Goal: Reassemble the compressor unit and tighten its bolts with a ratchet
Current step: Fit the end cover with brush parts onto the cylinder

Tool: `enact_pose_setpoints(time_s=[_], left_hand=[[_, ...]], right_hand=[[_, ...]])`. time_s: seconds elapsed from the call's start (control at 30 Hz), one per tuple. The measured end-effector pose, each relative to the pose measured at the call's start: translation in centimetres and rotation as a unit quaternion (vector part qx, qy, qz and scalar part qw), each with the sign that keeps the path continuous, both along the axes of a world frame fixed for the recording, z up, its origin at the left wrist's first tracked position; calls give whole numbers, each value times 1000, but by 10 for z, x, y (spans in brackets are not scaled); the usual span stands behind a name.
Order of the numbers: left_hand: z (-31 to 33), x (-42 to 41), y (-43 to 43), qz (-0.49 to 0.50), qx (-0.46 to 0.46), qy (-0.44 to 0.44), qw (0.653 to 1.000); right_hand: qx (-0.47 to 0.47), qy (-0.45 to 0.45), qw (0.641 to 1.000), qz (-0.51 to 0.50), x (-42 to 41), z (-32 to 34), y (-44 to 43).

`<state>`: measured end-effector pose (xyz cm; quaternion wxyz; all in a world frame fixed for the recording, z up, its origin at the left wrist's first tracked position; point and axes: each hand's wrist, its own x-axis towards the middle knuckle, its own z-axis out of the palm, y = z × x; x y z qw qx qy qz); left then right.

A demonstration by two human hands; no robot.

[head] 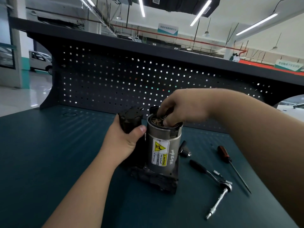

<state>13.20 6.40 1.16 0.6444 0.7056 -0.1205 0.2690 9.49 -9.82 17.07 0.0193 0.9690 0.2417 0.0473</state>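
the compressor unit [162, 145] is standing upright near the middle of the teal table [49, 162], just in front of the person. its silver cylinder is rising from a rough black base [154, 180], and a yellow warning label [160, 152] is facing the camera. the top of the cylinder is sitting open, showing brownish parts inside.

the right hand [177, 109] is reaching down over that open top. its fingers are bunched and curled into the opening and the thumb is resting at the rim; whether they are pinching a part inside is not something i can tell. the left hand [126, 142] is wrapping around a black block [130, 119] that is standing just beside the cylinder on its left, with the thumb pressing across the block's front.

a small metal fitting [185, 152] is lying near the cylinder on its right. farther right, the ratchet [226, 186] is lying flat on the table with a long extension pointing toward the near edge, untouched by either hand. a small metal bit [216, 172] is lying just beside its shaft. a screwdriver [230, 163] with a dark reddish handle is lying beyond it, to the right.

a dark ring [69, 114] is lying on the far left of the table. a perforated dark back panel [115, 79] is rising behind the table.
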Motion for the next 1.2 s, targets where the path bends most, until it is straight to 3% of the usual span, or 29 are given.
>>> enact_pose_setpoints(time_s=[0.13, 0.37, 0.43, 0.53, 0.6, 0.7, 0.9, 1.2], left_hand=[[9, 3, 2, -10, 15, 21, 1000], [10, 6, 3, -31, 24, 46, 998], [8, 4, -6, 22, -1, 25, 999], [0, -5, -26, 115, -29, -92, 989], [-4, -10, -35, 129, 17, -184, 974], [-9, -13, -35, 129, 109, -255, 952], [-6, -18, -30, 102, 181, -273, 939], [4, -21, -40, 99, 161, -227, 955]], right_hand=[[235, -61, 968, 59, -13, -34, -44], [387, -68, 914, 102, -9, -93, -59], [408, -78, 903, 114, -5, -102, -55], [408, -120, 897, 121, -2, -113, -48], [417, -152, 887, 126, 1, -120, -46], [445, -170, 868, 142, 4, -130, -45], [512, -140, 835, 146, 9, -141, -29], [564, -133, 799, 162, 12, -144, -27]])
